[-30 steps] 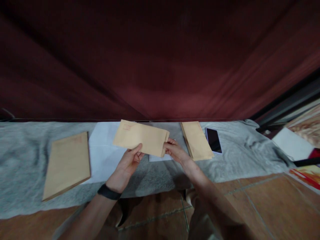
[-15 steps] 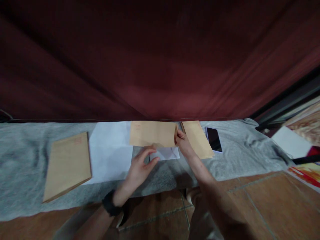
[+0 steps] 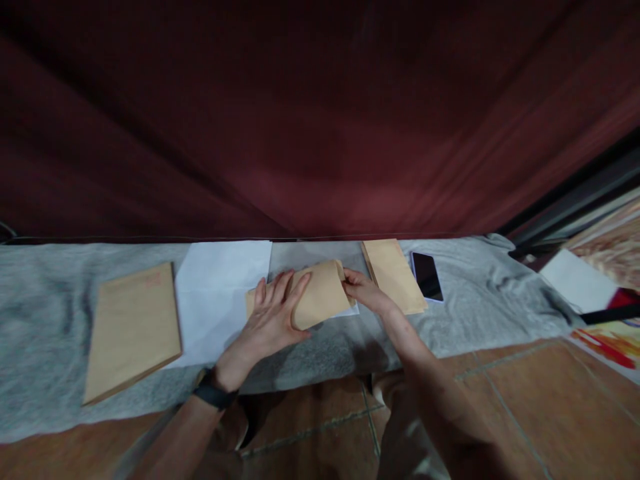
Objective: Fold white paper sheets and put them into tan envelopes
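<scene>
A brown paper envelope (image 3: 320, 293) is tilted and bowed in front of me, with its mouth at the right end. My left hand (image 3: 273, 310) spans its left part, fingers spread across the upper side and thumb at the lower edge, holding it. At the mouth, my right hand (image 3: 360, 288) has its fingers closed on the edge; some fingertips are hidden there. From under the envelope's lower right corner peeks a white paper slip (image 3: 353, 311), mostly covered.
On the grey cloth (image 3: 480, 293), white paper sheets (image 3: 215, 300) lie left of my hands, partly under a brown envelope stack (image 3: 133, 327). More brown envelopes (image 3: 397, 277) and a phone (image 3: 427, 275) lie right. A dark red curtain (image 3: 320, 133) hangs behind.
The envelope has come down toward me and tilted, covering most of the white slip. My left hand has moved from the slip onto the envelope; my right hand stays at its right end.
</scene>
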A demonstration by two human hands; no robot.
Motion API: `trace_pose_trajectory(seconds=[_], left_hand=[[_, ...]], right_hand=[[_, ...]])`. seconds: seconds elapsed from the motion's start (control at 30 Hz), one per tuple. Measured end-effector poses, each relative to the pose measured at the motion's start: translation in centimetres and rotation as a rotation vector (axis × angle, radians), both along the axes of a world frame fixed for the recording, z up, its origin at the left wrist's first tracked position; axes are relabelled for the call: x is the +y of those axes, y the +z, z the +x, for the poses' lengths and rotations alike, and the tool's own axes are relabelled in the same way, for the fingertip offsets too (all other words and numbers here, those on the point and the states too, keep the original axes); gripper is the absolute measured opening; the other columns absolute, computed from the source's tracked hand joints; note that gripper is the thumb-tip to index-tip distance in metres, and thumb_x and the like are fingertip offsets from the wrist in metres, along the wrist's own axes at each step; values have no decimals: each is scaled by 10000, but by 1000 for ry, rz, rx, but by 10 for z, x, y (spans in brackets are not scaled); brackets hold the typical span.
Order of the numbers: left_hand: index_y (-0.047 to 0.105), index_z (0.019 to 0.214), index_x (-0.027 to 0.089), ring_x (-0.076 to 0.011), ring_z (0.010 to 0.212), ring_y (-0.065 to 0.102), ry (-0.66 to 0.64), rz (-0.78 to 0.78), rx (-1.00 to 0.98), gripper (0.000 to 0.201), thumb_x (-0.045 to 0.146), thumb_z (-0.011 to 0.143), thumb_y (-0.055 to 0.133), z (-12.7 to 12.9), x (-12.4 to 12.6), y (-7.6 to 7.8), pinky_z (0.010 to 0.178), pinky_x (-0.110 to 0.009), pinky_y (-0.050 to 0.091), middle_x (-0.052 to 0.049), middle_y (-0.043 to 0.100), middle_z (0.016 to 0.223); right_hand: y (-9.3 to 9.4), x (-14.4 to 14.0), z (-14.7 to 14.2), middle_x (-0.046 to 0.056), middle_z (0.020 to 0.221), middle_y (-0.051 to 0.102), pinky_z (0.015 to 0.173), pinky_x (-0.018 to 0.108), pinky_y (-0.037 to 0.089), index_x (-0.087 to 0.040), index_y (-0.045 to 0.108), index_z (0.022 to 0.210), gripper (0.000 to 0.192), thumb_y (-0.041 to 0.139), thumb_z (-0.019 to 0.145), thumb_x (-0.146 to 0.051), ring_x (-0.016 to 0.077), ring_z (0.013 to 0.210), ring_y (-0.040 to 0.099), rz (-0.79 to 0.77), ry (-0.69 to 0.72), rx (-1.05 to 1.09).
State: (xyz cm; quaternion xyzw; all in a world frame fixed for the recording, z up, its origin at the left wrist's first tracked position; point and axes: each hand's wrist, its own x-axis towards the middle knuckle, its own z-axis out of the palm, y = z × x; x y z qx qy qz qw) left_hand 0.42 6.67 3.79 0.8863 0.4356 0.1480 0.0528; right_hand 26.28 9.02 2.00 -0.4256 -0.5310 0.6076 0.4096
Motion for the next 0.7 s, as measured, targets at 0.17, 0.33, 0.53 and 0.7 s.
trace_pose_trajectory(seconds=[0.17,0.33,0.53,0.7], left_hand=[[188,1637,273,-407,1416,403,12,23,-2,1161,446,686,829,5,-2,3,1212,-620,187,-187,390,1568],[193,1639,255,-409,1375,420,25,53,2,1131,460,712,807,6,0,2,1167,-579,265,-195,371,1581],[169,1642,272,-392,1409,400,10,49,10,1128,458,723,795,8,-1,-3,1210,-621,170,-191,401,1552],[146,1643,295,-393,1431,389,-8,31,3,1144,432,712,796,8,-2,-6,1229,-651,105,-180,399,1548]], right_hand=[[-5,3,3,-20,860,732,789,284,513,-206,702,950,253,729,750,-357,192,862,669,36,-8,-67],[-8,5,5,-25,836,741,761,283,521,-199,704,915,255,747,703,-333,183,802,676,-5,-21,-65],[-6,2,3,-10,861,751,744,303,545,-199,715,1019,340,758,707,-327,207,822,693,-68,-47,-83],[-3,-3,3,7,882,762,725,305,545,-209,715,1098,399,752,717,-323,222,838,703,-109,-79,-96]])
